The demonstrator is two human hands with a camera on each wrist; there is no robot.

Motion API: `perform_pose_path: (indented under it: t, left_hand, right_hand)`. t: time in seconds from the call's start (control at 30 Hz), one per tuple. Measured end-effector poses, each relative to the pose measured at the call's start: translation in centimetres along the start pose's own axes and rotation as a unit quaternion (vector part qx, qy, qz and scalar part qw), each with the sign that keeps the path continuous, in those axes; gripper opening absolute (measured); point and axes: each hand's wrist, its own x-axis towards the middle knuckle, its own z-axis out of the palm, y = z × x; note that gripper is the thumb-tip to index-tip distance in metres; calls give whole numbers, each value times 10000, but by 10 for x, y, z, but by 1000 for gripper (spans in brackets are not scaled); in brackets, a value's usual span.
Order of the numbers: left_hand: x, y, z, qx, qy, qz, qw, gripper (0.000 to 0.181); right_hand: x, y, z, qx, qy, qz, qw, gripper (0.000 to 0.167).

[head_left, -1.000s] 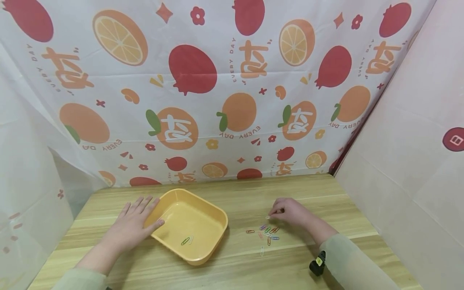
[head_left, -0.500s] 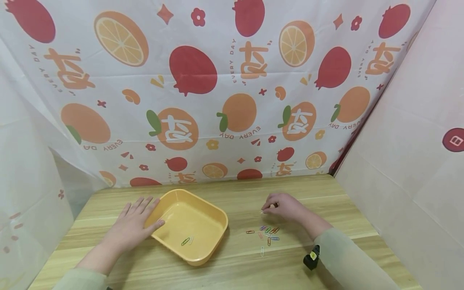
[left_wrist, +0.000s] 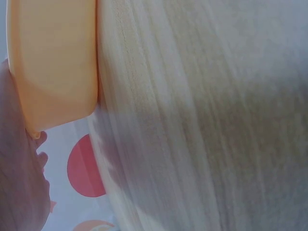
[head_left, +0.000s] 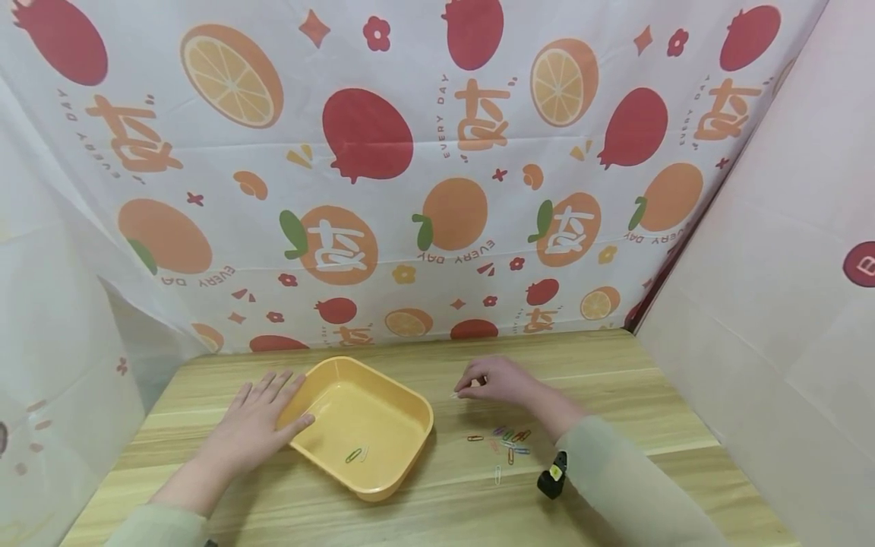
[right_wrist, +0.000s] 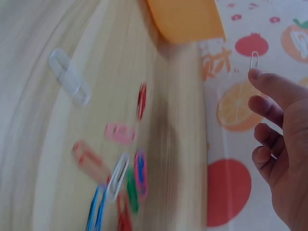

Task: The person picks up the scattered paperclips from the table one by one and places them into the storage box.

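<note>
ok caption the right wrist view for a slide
Right hand pinches a white paper clip; coloured clips lie on the table.

Left hand (head_left: 253, 429) and right hand (head_left: 499, 380): bare. Left sleeve (head_left: 159, 527): pale grey-green, lower left of the frame. Right sleeve (head_left: 629, 479): matching, lower right. Wrist device (head_left: 549, 485): black, blocky, small yellow patch (head_left: 556, 472). Dark piece (head_left: 211, 543): beside left sleeve, mostly cut off.

A slim white wire paperclip (right_wrist: 254, 60), held at the right hand's (right_wrist: 294, 139) fingertips, points upward in the right wrist view's upper right. A yellow plastic round-cornered tray (head_left: 372, 418) sits at the head view's lower centre-left, one green paperclip (head_left: 353, 456) and one whitish paperclip (head_left: 364, 454) inside. Loose multicoloured paperclips (head_left: 510, 456) lie right of it.
</note>
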Motion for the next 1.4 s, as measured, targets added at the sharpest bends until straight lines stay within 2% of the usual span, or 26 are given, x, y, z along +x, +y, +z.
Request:
perform_pose_path:
  t: [0.1, 0.47, 0.8, 1.1, 1.4]
  left_hand:
    - [-1, 0, 0, 20, 11, -18, 10000, 83]
    - [-3, 1, 1, 43, 58, -36, 10000, 82]
    - [-5, 3, 0, 9, 43, -99, 9999, 82]
    - [-3, 5, 0, 65, 36, -94, 9999, 82]
    - [-4, 5, -1, 34, 66, -83, 9999, 81]
  right_hand:
    - [11, -11, 4, 118, -43, -41, 9999, 13]
    - [53, -56, 23, 372, -237, -562, 9974, 12]
    - [71, -81, 35, 318, -391, -713, 9962, 11]
    - [78, -92, 46, -52, -807, -889, 9927, 10]
    - [89, -100, 62, -823, -1424, -1161, 9795, 10]
